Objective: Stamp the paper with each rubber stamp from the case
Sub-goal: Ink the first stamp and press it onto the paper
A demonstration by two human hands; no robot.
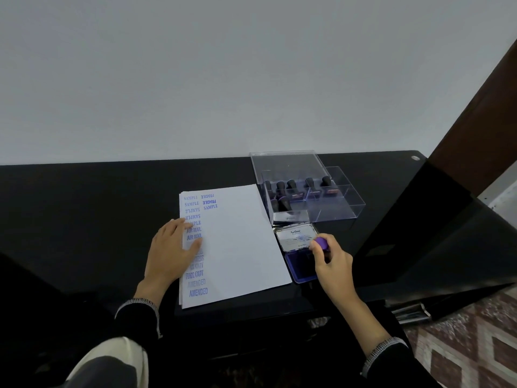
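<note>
A black tabletop (84,214) is set against a plain pale wall (223,74), and a patterned red and white floor (470,345) is seen at the lower right. A stack of white paper (240,247) lies on the tabletop, its left margin printed with blue impressions reading SAMPLE, FRAGILE, AIR MAIL, PAK OUT and AMENDED. Behind and to the right of the paper, a clear plastic case (335,211) stands with its lid (285,163) raised, and several dark-handled rubber stamps (291,189) are kept upright in its compartments. Just in front of the case, an open ink pad (299,266) lies beside the paper's right edge, its labelled lid folded back. The left hand (173,247) is laid flat on the paper's left side with fingers extended, covering some of the impressions. A purple-handled stamp (321,243) is pinched in the curled fingers of the right hand (331,261) above the ink pad; whether its face touches the pad cannot be told
</note>
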